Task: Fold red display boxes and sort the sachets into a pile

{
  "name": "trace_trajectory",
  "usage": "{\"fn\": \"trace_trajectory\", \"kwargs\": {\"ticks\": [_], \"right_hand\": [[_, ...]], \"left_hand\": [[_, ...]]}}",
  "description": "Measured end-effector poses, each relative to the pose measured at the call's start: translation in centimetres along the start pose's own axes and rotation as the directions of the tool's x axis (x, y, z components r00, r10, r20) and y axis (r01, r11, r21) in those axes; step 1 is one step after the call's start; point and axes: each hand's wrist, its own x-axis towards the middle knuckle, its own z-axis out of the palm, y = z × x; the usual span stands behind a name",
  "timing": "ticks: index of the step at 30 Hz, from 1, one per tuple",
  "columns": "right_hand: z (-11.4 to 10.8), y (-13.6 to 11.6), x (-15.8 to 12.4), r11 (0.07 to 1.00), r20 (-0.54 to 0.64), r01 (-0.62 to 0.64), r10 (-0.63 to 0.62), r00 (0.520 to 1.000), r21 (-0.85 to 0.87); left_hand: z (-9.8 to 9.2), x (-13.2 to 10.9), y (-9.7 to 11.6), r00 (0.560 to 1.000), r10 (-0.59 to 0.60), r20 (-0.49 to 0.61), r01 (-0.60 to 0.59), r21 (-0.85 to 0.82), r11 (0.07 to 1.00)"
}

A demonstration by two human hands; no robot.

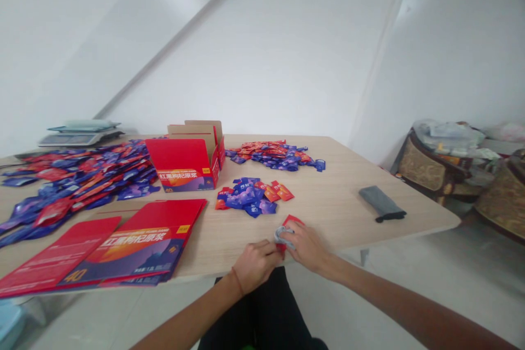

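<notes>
At the table's front edge, my right hand is closed on a small crumpled grey cloth and presses it onto a red sachet. My left hand, with a thin red band at its wrist, pinches the sachet's near end; its fingertips are partly hidden. Most of that sachet is covered by the cloth and my fingers. Just beyond my hands lies a small group of blue and red sachets. Farther back is a larger pile of sachets.
Red and purple cartons stand open at centre left. Flattened cartons lie in front of them, beside a big sachet heap. A scale sits behind. A dark grey pouch lies at right, with chairs beyond the table.
</notes>
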Motion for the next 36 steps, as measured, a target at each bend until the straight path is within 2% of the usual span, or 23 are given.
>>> {"fn": "trace_trajectory", "kwargs": {"ticks": [8, 13, 19, 23, 26, 31, 36], "right_hand": [[-0.7, 1.5, 0.6, 0.996, -0.007, -0.089, 0.09, 0.996, 0.02], [-0.5, 3.4, 1.4, 0.99, -0.032, -0.141, 0.141, 0.989, 0.007], [-0.6, 5.2, 2.2, 0.969, -0.037, -0.233, 0.237, 0.971, 0.081], [-1.1, 4.2, 2.0, 0.978, -0.115, -0.172, 0.186, 0.976, 0.119], [-1.3, 2.6, 1.4, 0.989, -0.138, -0.084, 0.101, 0.985, 0.123], [-0.8, 0.2, 0.3, 0.998, -0.061, 0.004, 0.0, 0.998, 0.066], [-0.1, -0.1, 0.1, 0.999, -0.012, 0.042, -0.042, 0.999, 0.02]], "left_hand": [[0.1, 0.0, 0.0, 1.0, -0.012, 0.0, 0.012, -0.004, 1.0], [0.0, -0.1, -0.1, 1.0, -0.009, -0.002, 0.009, -0.006, 1.0], [0.2, -0.2, -0.2, 1.0, -0.005, 0.0, 0.005, -0.006, 1.0], [0.2, -0.2, -0.2, 1.0, -0.013, 0.01, 0.013, -0.013, 1.0], [0.0, -0.1, -0.1, 1.0, -0.014, 0.009, 0.014, -0.032, 0.999], [0.0, 0.0, -0.1, 1.0, -0.006, 0.007, 0.006, -0.029, 1.0], [0.1, -0.1, -0.1, 1.0, -0.001, -0.01, 0.001, -0.021, 1.0]]}}
